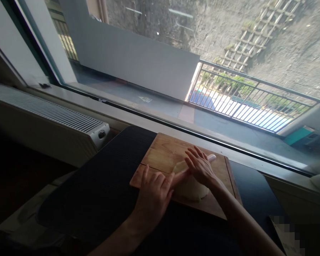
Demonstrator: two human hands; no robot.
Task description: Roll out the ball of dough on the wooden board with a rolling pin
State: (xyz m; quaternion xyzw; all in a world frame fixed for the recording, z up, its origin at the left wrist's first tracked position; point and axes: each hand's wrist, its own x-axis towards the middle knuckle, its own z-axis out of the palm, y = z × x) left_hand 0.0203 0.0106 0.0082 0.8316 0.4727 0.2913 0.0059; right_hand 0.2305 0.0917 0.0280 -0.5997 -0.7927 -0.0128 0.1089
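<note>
A rolling pin (181, 179) lies slantwise across a flattened, pale round of dough (194, 191) on a wooden cutting board (160, 149). My left hand (155, 188) is closed on the pin's near left end, thumb against it and one finger raised. Further along, my right hand (200, 167) holds the pin under its palm, fingers stretched forward over it. The pin's light tip pokes out beyond the right hand. Part of the dough is hidden beneath the pin and both hands.
The board rests on a dark table (101, 177) with rounded corners, close against the window sill (117, 110). A white radiator (96, 133) stands to the left. Outside the glass are a walkway and a metal railing (245, 96).
</note>
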